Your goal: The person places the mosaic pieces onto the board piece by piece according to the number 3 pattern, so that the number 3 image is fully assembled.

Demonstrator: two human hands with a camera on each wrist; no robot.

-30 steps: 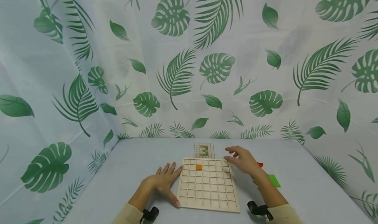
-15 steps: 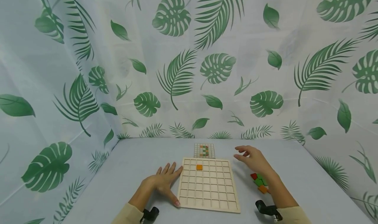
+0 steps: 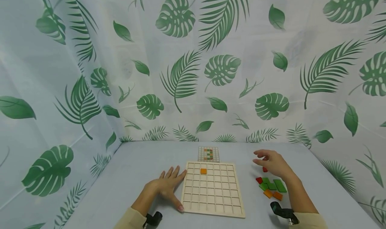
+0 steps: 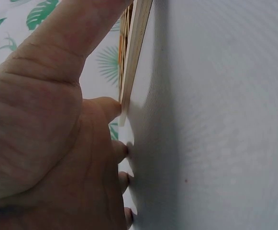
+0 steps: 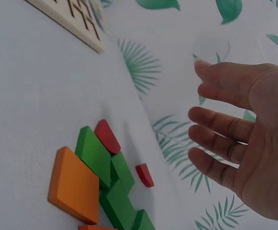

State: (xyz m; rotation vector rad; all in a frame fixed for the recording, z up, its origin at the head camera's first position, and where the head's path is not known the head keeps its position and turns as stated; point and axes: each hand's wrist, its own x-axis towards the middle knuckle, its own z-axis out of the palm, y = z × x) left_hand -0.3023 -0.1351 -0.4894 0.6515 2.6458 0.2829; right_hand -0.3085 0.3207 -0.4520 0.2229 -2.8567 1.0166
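My left hand point(image 3: 167, 185) lies spread along the left side of a wooden grid board point(image 3: 219, 191), its thumb at the near corner. In the left wrist view, the thumb and a fingertip reach the board's edge point(image 4: 138, 52). A single orange square tile point(image 3: 203, 171) sits in a cell near the board's far side. To the right, my right hand point(image 3: 272, 163) hovers with relaxed, slightly bent fingers and holds nothing. Loose pieces lie below it: orange tiles point(image 5: 75, 187), several green tiles point(image 5: 93, 153) and red pieces point(image 5: 107, 136).
Just behind the board lies a small card point(image 3: 208, 154) printed with a grid and a coloured pattern. A white cloth point(image 3: 144, 162) covers the table. Leaf-print curtains point(image 3: 187, 71) hang at the back and sides.
My right hand has moved right, from beside the board's far right corner to over the loose pieces, uncovering more of them in view. The left hand and board have stayed put.
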